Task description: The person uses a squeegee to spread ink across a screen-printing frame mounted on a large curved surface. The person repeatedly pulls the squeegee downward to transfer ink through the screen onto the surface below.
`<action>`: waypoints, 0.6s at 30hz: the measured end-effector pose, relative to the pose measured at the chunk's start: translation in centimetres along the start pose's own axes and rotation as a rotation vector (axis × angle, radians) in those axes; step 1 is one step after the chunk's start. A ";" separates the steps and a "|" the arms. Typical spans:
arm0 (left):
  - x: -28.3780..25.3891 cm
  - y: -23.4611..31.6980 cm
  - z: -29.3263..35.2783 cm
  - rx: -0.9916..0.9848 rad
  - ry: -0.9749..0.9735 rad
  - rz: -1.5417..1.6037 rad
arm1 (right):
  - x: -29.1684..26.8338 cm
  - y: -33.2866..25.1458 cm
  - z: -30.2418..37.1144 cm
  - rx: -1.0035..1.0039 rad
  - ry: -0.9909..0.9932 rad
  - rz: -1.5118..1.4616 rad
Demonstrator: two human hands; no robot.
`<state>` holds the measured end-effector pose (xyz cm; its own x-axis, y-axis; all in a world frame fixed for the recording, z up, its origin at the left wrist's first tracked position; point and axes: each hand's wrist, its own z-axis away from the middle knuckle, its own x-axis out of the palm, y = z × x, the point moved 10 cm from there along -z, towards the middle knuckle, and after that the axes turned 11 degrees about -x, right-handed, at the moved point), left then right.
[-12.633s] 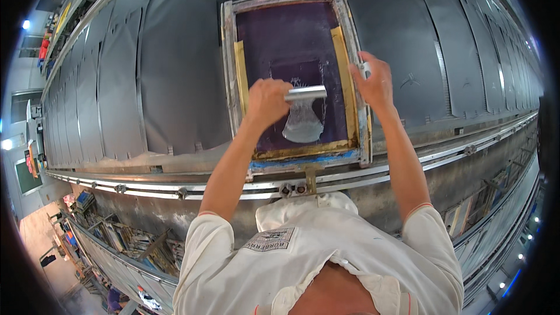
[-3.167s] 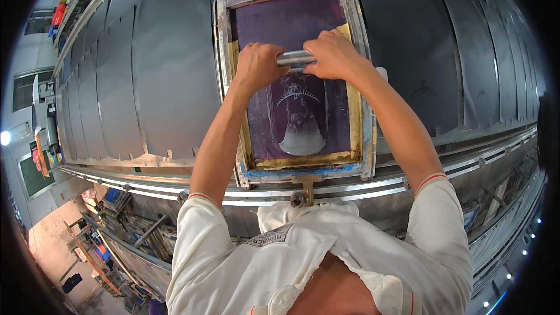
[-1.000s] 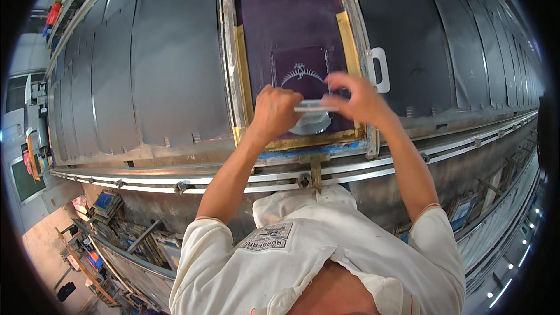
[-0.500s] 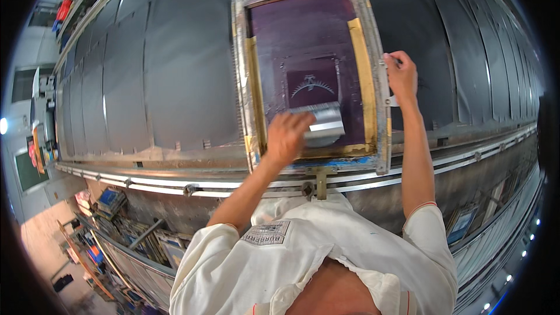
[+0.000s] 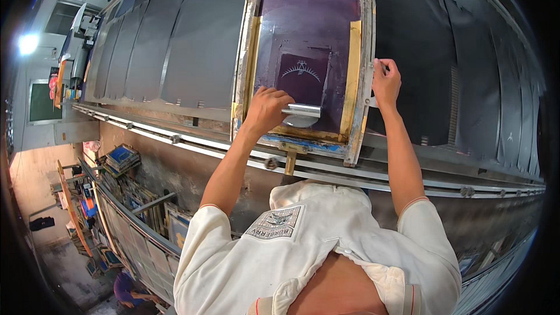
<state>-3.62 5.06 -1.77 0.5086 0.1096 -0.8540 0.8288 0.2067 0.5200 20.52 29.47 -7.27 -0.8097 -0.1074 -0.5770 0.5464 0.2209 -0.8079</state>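
Note:
A screen-printing frame (image 5: pixel 368 35) with worn metal sides lies over the dark sheets, its purple mesh (image 5: pixel 309 17) edged with yellow tape. A pale curved design with short spikes (image 5: pixel 301 71) shows in a dark square of the mesh. My left hand (image 5: pixel 268 109) is closed around one end of a metal squeegee (image 5: pixel 304 111), held low over the mesh below the design. A pale patch of ink (image 5: pixel 301 121) lies just under it. My right hand (image 5: pixel 386 84) grips the frame's right side, thumb and fingers pinched together there.
Dark sheets (image 5: pixel 198 52) cover the long table on both sides; one at far right bears a small pale print (image 5: pixel 510 137). A metal rail (image 5: pixel 175 139) runs along the near edge. Stacked frames (image 5: pixel 140 192) stand lower left, near a person in purple (image 5: pixel 129 287).
The view has turned and shifted. My left hand has tilted the squeegee, so its broad face now looks narrow. My right hand stays on the frame's side.

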 end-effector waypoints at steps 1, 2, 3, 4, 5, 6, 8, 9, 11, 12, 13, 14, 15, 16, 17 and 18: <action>0.0 0.0 -0.2 -0.005 -0.007 0.002 | -0.2 -0.7 0.0 -0.009 0.012 0.005; -0.1 0.0 -0.4 -0.008 -0.014 0.003 | -0.8 -1.4 0.0 -0.017 0.025 0.010; -0.4 1.0 -1.1 0.028 0.005 0.013 | -1.9 -1.5 -0.7 0.059 0.003 0.020; 0.2 1.4 -1.4 0.046 0.006 0.007 | -2.4 -1.0 -0.7 0.055 0.011 0.027; 1.1 1.8 -1.2 0.065 0.009 0.002 | -2.7 -0.1 -0.6 0.050 0.020 0.034; 1.9 2.0 -1.1 0.087 0.014 0.001 | -3.0 0.8 -0.7 0.043 0.030 0.047; 3.5 2.0 -1.3 0.094 -0.079 -0.003 | -3.1 3.0 -0.4 0.038 0.050 0.079; 3.5 2.0 -1.5 0.090 -0.138 0.006 | -2.9 2.5 0.2 0.035 0.039 0.098; 2.8 1.9 -2.4 0.083 -0.195 0.030 | -2.7 3.2 1.3 0.170 -0.068 0.142; 1.8 1.7 -3.2 0.052 -0.187 0.020 | -3.0 1.0 1.0 0.017 -0.099 0.296; 1.2 1.3 -4.0 0.017 -0.192 0.010 | -2.9 -0.8 1.4 -0.125 -0.137 0.446; 1.0 0.6 -4.8 -0.021 -0.195 -0.002 | -2.5 -2.6 1.8 -0.272 -0.179 0.592; 1.7 -0.4 -6.0 -0.069 -0.240 -0.005 | -1.3 -5.6 1.4 -0.369 -0.264 0.415; 0.6 0.3 -8.0 -0.073 -0.234 -0.104 | 0.0 -9.5 0.9 -0.454 -0.338 0.235; 0.0 0.4 -9.6 -0.069 -0.238 -0.087 | 2.2 -11.8 1.0 -0.340 -0.501 0.090; -0.3 0.1 -11.1 -0.084 -0.229 -0.054 | 4.4 -13.9 1.3 -0.234 -0.658 -0.059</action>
<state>-6.26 15.86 -1.63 0.5117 -0.1250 -0.8500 0.8388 0.2870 0.4627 9.61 24.69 1.26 -0.4984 -0.6738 -0.5455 0.3852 0.3916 -0.8356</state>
